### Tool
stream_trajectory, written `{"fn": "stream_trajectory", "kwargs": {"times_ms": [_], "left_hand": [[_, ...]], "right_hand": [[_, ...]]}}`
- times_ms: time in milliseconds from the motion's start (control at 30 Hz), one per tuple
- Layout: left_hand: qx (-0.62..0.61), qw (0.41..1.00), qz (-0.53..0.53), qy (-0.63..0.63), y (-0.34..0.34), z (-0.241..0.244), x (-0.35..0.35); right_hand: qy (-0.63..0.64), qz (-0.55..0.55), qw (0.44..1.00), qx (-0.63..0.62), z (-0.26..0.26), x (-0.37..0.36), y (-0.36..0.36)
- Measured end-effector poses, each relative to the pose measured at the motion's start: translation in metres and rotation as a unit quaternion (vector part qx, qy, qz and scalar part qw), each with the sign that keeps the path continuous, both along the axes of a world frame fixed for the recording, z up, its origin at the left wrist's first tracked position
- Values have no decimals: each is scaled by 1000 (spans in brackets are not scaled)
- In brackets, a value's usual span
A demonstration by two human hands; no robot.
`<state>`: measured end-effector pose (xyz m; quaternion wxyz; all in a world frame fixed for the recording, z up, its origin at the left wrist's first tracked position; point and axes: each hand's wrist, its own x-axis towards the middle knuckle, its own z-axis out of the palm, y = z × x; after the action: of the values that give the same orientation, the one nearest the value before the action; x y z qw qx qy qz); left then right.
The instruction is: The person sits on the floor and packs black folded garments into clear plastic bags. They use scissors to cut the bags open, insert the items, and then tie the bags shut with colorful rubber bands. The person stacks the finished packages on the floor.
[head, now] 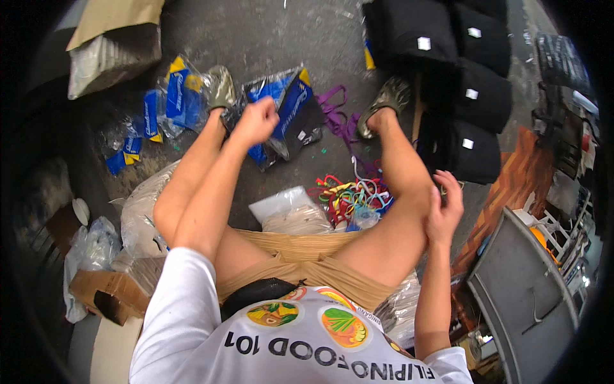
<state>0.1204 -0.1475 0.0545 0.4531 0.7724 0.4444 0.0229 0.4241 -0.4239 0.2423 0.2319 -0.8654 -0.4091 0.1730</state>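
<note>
My left hand, slightly blurred with its fingers curled, is over a blue and yellow printed plastic package on the floor; whether it grips any of the plastic cannot be seen. Beside my right knee is my right hand, fingers spread, with nothing seen in it. Several black folded fabric stacks with small white tags lie just beyond it. Purple straps lie between my feet. A tangled heap of coloured cords lies nearer, by my right thigh, with a white plastic hanger on it.
More blue and yellow plastic packages lie by my left foot. Far left is a paper-covered stack in clear plastic. Wrapped bundles lie between my legs. A cardboard box is at lower left, a grey metal panel at right.
</note>
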Motion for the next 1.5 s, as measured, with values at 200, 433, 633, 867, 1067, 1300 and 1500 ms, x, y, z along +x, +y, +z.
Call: {"fn": "stream_trajectory", "kwargs": {"times_ms": [200, 433, 633, 867, 1067, 1300, 1500], "left_hand": [[-73, 969, 118, -204, -106, 250, -19], [-54, 912, 177, -367, -196, 343, -156], [314, 904, 162, -239, -205, 410, -170], [158, 928, -315, -123, -186, 474, -78], [112, 927, -310, -181, -200, 465, -96], [134, 912, -350, -166, -210, 469, -73], [162, 977, -74, -120, -192, 414, -92]], "right_hand": [[124, -45, 989, 71, 12, -32, -28], [595, 16, 756, 272, 113, -104, -7], [200, 283, 901, 261, 232, -155, -10], [228, 321, 870, 296, 249, -185, -47], [261, 210, 935, 117, 297, -199, -83], [587, 152, 769, 202, 191, -180, -101], [460, 138, 819, 315, 233, -170, -90]]}}
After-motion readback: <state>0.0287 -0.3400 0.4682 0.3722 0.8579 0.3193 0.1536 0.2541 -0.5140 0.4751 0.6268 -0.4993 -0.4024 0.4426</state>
